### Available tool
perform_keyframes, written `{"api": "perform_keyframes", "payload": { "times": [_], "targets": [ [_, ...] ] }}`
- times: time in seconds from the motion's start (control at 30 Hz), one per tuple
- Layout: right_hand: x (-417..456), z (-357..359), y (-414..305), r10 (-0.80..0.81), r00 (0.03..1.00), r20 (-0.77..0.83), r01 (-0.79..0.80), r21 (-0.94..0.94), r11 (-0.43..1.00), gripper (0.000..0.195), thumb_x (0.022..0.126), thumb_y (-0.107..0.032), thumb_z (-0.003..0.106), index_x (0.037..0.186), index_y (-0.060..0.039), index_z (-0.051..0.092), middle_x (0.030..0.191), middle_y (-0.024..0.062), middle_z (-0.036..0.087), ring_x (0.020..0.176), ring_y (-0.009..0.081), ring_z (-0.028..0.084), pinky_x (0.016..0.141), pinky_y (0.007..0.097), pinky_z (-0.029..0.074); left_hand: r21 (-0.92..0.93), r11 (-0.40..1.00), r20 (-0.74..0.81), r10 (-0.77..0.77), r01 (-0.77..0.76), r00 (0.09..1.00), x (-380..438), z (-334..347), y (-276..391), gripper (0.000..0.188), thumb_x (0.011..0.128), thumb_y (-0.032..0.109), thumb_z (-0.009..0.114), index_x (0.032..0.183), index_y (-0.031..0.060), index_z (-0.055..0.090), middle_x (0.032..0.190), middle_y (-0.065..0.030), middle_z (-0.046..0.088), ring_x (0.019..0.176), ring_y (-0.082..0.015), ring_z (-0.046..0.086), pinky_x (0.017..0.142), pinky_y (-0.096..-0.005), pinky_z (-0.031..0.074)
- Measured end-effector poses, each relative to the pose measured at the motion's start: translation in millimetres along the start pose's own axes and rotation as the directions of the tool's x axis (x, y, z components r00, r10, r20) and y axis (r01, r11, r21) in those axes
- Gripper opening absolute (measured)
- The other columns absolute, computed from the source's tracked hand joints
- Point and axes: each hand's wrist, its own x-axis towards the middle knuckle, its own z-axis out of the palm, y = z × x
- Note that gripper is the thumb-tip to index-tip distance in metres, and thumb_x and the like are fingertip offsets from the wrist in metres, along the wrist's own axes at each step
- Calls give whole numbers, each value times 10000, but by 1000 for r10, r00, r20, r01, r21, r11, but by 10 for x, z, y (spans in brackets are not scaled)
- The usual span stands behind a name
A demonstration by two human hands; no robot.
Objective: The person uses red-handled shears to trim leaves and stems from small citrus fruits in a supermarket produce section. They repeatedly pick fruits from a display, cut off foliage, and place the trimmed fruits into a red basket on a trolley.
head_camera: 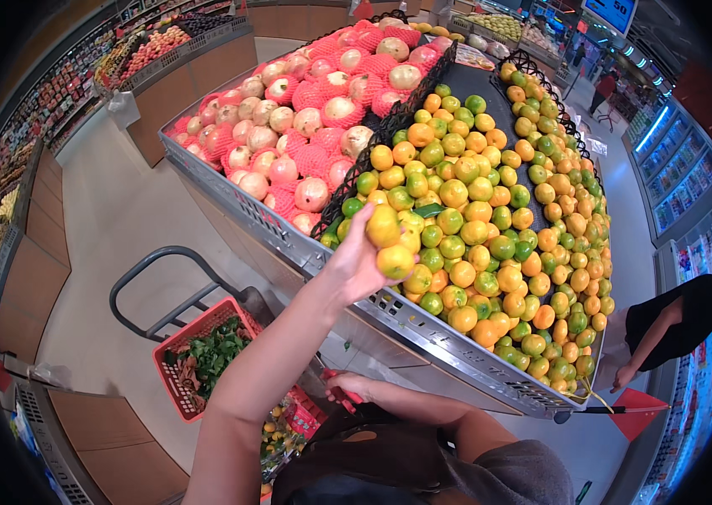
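My left hand point(359, 259) is raised over the near left edge of a heap of green and orange mandarins point(466, 230), its fingers around a few yellow-green mandarins point(395, 261). Low in front of my body, my right hand point(356, 386) grips a red-handled tool point(348, 399), perhaps scissors; its working end is hard to make out. Left of my left forearm, a red plastic basket point(173, 385) holds green leaves point(220, 353). Partly behind that forearm, a lower container holds more mandarins point(274, 435) and a red package point(301, 418).
Pomegranates in pink foam nets point(312, 123) lie left of a black mesh divider point(387, 132). A metal rail point(444, 341) edges the stand. A grey cart handle point(170, 251) rises behind the basket. A person in black point(678, 322) stands at right, near a red flag point(639, 413).
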Motion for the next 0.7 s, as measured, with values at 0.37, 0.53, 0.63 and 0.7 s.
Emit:
{"api": "perform_keyframes", "payload": {
  "times": [0.37,0.53,0.63,0.7],
  "targets": [
    [-14,-271,-112,-28,999,-40,33,141,989,376,843,-95,546,1193,-85,409,854,81,581,724,176,606,642,306,521,209,957,507,70,-201,859,653,332,551,716,918,517,401,1430,60,195,1448,-162,275,1214,-348,449,947,-470,432],
    [-61,-339,-99,57,990,-130,-45,91,995,451,828,-138,558,1251,-92,408,908,98,607,804,199,617,709,337,520,87,995,-100,55,-47,993,-1284,-1873,-459,491,956,443,377,1248,58,462,1206,-155,555,1104,-240,549,881,-397,473],
    [-19,-447,-54,153,970,-187,-153,12,988,424,844,-139,544,1243,-89,409,927,134,614,852,253,622,769,395,517,24,999,-925,7,41,379,-2736,-3148,-1942,314,897,403,485,1057,141,552,982,-21,613,922,-143,552,808,-337,450],
    [66,-532,35,236,948,-212,-256,-74,964,455,833,-146,548,1256,-98,389,913,128,605,839,258,617,765,398,504,-228,970,-974,-225,-88,35,-3509,-3488,-2834,239,828,308,539,993,135,539,903,0,575,792,-161,528,759,-343,435]
  ]
}}
